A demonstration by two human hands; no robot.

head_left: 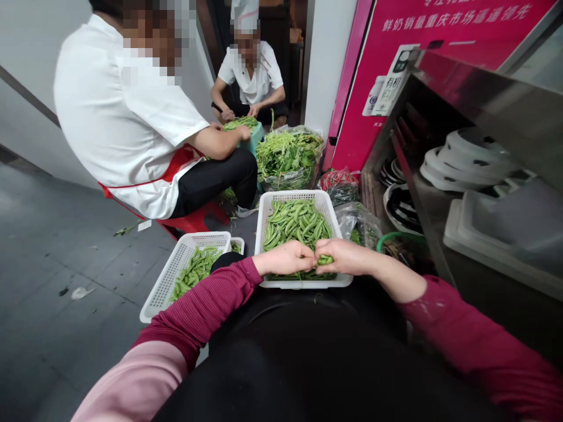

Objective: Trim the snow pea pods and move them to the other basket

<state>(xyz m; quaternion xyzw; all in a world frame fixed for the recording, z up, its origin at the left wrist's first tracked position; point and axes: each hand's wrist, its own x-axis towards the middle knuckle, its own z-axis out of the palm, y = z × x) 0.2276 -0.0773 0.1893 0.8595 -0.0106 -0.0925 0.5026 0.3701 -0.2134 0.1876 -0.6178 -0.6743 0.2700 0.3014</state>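
Note:
My left hand (288, 258) is closed with its fingertips pinched together over the near part of a white basket (261, 231). Whatever those fingertips hold is too small to make out. Close beside it, my right hand (345, 257) is shut on a green pea pod (325, 259). Many green pods (299, 223) fill the basket beneath both hands. Lower left, a second white basket (165, 278) holds more green pods (196, 271), partly hidden by my left sleeve.
Two people in white, one seated at left (132, 117), one crouching behind (253, 76), handle greens. Beyond the basket stands a bag of leafy greens (288, 155). A metal shelf (422, 193) with white containers (470, 158) is at right. Scraps (82, 292) lie on the floor.

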